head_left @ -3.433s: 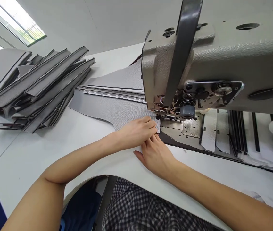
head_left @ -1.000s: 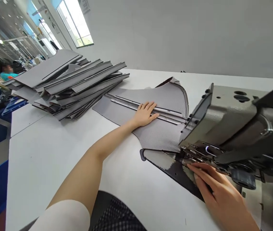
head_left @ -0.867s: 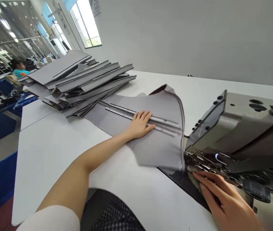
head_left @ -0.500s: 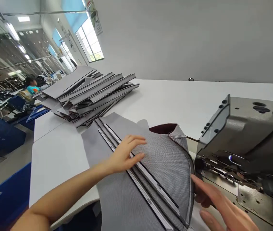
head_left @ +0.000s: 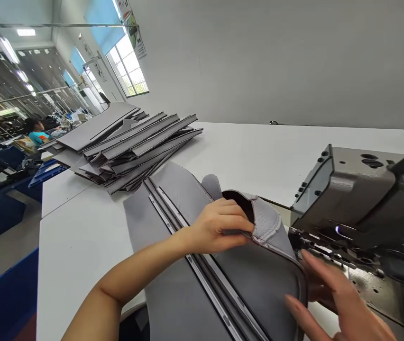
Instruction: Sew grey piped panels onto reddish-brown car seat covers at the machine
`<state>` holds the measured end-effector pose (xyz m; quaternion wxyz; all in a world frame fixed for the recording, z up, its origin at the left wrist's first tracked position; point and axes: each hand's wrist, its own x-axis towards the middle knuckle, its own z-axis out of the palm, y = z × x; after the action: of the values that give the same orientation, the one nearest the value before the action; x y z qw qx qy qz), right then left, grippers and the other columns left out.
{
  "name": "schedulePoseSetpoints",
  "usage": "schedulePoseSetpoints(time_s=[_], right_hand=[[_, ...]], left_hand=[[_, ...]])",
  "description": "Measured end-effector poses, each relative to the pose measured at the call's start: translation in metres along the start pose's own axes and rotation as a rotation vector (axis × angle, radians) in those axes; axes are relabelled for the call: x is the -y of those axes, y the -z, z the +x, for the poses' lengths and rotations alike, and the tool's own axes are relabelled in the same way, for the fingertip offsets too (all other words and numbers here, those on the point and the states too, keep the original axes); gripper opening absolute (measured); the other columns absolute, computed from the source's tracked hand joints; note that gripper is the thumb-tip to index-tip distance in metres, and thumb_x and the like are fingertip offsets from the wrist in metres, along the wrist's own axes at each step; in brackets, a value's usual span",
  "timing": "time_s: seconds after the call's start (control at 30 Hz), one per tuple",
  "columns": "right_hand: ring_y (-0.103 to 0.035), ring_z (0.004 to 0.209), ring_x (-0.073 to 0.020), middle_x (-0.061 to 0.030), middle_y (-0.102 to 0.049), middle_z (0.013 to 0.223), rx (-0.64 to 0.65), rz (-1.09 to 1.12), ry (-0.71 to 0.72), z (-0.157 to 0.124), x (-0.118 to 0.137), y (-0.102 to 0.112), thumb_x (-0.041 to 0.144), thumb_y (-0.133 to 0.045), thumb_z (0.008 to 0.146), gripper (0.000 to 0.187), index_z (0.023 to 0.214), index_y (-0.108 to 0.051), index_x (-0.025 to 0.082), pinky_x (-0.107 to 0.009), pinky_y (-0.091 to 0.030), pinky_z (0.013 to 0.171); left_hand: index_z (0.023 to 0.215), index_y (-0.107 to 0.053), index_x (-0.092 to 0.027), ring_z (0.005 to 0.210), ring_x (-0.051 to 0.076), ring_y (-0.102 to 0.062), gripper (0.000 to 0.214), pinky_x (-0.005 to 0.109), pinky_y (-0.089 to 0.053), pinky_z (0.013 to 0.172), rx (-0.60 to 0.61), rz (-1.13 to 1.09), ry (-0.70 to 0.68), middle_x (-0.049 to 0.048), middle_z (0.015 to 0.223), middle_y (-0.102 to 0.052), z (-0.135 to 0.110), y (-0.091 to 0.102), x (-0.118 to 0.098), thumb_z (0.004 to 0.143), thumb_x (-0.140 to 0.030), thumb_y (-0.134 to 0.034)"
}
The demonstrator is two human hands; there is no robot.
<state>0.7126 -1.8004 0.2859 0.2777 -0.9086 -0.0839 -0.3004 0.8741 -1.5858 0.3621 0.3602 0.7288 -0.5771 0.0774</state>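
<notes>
I have the right hand [head_left: 351,303] wide around the edge of the grey panel [head_left: 171,298] (whether it presses, I can't tell); loose fingers could let it slip. The left hand [head_left: 218,226] pinches its folded flap [head_left: 268,220]; tugging might stretch it. The panel, partly on the surface [head_left: 84,237], could snag on the sewing machine [head_left: 358,189] just beside. Beyond, a bump could topple the pile [head_left: 148,144].

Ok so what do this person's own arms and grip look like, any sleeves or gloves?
The left grip is bare: no glove, ring or wristband shows. The left arm is bare past the elbow, no sleeve in view. The right grip is ungloved too; whether there's a right sleeve can't be seen.
</notes>
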Motion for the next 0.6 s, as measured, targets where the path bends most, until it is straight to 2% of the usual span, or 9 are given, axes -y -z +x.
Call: schedulePoseSetpoints(time_s=[0.1,0.17,0.27,0.37,0.47,0.6], right_hand=[[-0.07,0.072,-0.0193,-0.0117,-0.067,0.111,-0.005,-0.006,0.024,0.008,0.003,-0.001,0.046,-0.047,0.098,0.057,0.152,-0.037,0.027,-0.025,-0.057,0.05],[-0.072,0.081,-0.0208,-0.0108,-0.067,0.116,-0.019,-0.029,0.042,0.007,0.003,-0.001,0.043,-0.047,0.099,0.056,0.152,-0.036,0.028,-0.027,-0.06,0.059],[-0.072,0.089,-0.0206,-0.0079,-0.07,0.114,-0.026,-0.05,0.122,0.002,0.0,0.001,0.035,-0.05,0.099,0.057,0.153,-0.036,0.027,-0.027,-0.061,0.069],[-0.071,0.086,-0.0171,-0.0058,-0.072,0.106,-0.043,-0.051,0.261,0.001,0.004,0.007,0.025,-0.055,0.096,0.058,0.152,-0.04,0.022,-0.022,-0.058,0.071],[-0.07,0.085,-0.0157,-0.0055,-0.072,0.104,-0.089,-0.056,0.305,0.003,0.018,0.014,0.017,-0.06,0.093,0.058,0.149,-0.045,0.018,-0.021,-0.055,0.074],[-0.068,0.089,-0.0191,-0.0078,-0.067,0.104,-0.145,0.031,0.23,-0.001,0.041,0.015,0.02,-0.062,0.093,0.065,0.152,-0.037,0.019,-0.027,-0.056,0.076]], left_hand=[[0.084,-0.065,-0.019,0.08,0.015,-0.065,0.026,0.032,-0.048,0.077,-0.024,0.05,-0.069,0.0049,0.081,-0.071,0.0,0.003,-0.01,0.099,-0.034,-0.05],[0.088,-0.063,-0.018,0.077,0.014,-0.064,0.022,0.03,-0.048,0.075,-0.072,0.023,-0.073,0.0044,0.08,-0.07,0.0,0.002,-0.011,0.097,-0.035,-0.053],[0.108,-0.06,-0.017,0.076,0.014,-0.063,0.023,0.027,-0.051,0.075,-0.122,-0.054,-0.083,0.0047,0.083,-0.069,0.0,0.0,-0.009,0.097,-0.037,-0.055],[0.12,-0.059,-0.018,0.074,0.014,-0.058,0.025,0.026,-0.05,0.071,-0.099,-0.046,-0.241,0.0029,0.079,-0.064,0.002,0.001,-0.005,0.1,-0.03,-0.048],[0.108,-0.066,-0.018,0.071,0.013,-0.053,0.02,0.025,-0.048,0.068,-0.137,-0.083,-0.365,0.0023,0.074,-0.059,0.003,0.003,-0.005,0.1,-0.021,-0.048],[0.098,-0.069,-0.019,0.079,0.014,-0.054,0.012,0.027,-0.051,0.071,-0.269,-0.098,-0.36,0.0024,0.079,-0.055,-0.001,0.006,-0.012,0.096,-0.018,-0.057]])
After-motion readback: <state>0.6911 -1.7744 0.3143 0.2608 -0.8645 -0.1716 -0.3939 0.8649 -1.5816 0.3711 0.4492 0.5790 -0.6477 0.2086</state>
